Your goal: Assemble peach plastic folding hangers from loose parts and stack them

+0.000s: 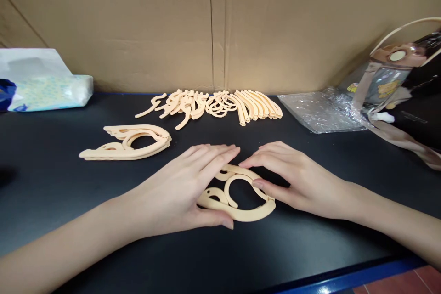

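Note:
A cream plastic curved piece [241, 202], shaped like a folded hanger with loops, lies on the black table [310, 248] in front of me. My left hand [182, 188] covers its left side, fingers flat on top and thumb against its front edge. My right hand [296, 179] presses its right side, fingers over the top and thumb on the rim. Both hands clasp the same piece between them.
A small stack of the same assembled pieces [129, 142] lies to the left. Several loose cream parts [213, 103] are spread along the cardboard wall. A tissue pack [48, 92] sits far left, clear plastic wrap [317, 110] and a bottle bag [396, 82] at right.

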Demonstrator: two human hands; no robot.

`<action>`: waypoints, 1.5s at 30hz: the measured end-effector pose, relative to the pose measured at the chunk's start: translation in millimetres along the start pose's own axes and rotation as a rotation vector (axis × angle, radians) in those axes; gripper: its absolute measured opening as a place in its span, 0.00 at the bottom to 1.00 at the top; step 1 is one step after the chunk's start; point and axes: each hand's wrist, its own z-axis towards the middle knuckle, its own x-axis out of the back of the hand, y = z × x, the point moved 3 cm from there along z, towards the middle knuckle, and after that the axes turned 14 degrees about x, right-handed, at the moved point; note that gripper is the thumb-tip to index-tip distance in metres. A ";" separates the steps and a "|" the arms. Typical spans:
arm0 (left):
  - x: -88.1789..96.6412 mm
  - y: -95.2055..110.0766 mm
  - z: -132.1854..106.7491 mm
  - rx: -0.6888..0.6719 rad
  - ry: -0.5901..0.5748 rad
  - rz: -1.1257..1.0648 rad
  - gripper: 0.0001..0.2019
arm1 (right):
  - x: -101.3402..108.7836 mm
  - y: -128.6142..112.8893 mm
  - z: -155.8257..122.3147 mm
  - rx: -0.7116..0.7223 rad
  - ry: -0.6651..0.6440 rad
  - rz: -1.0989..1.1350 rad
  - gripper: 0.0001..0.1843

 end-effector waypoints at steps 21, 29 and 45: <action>11.2 29.8 -2.0 -0.161 0.237 0.164 0.36 | -22.6 -2.4 8.4 -0.550 0.252 1.239 0.11; 12.4 34.5 -2.0 -0.174 0.214 0.218 0.34 | -25.9 -2.1 10.2 -0.567 0.243 1.240 0.14; 95.8 -113.0 -26.1 0.639 -0.014 0.105 0.40 | -14.6 28.4 0.9 -0.464 0.298 0.777 0.10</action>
